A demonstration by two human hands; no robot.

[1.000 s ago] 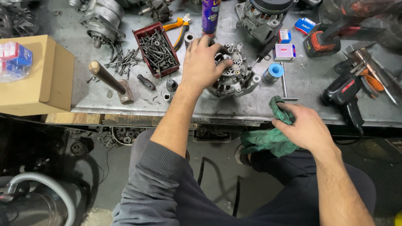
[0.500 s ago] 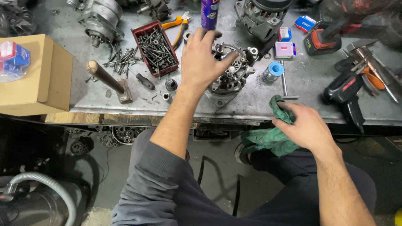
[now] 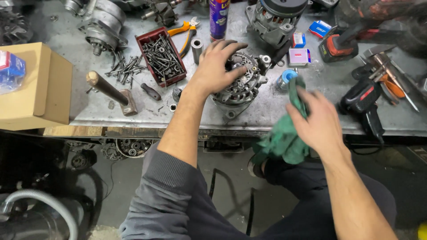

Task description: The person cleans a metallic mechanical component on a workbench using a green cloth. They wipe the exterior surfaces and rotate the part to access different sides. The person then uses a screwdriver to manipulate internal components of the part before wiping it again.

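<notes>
A grey metal alternator (image 3: 242,86) lies on the steel workbench (image 3: 284,111) near its front edge. My left hand (image 3: 215,66) rests on top of it, fingers spread over the housing and gripping it. To the right, my right hand (image 3: 318,120) holds a green rag (image 3: 284,138) lifted above the bench edge, close to the alternator's right side. The rag hangs down below my hand.
A red tray of bolts (image 3: 161,55), a hammer (image 3: 111,93), orange pliers (image 3: 184,33), a purple spray can (image 3: 219,18) and a second alternator (image 3: 275,18) lie on the bench. Power drills (image 3: 362,100) sit at the right, a cardboard box (image 3: 33,86) at the left.
My right hand has lifted the green rag up from the bench edge toward the alternator. My left hand has settled back onto the alternator, which has turned slightly.
</notes>
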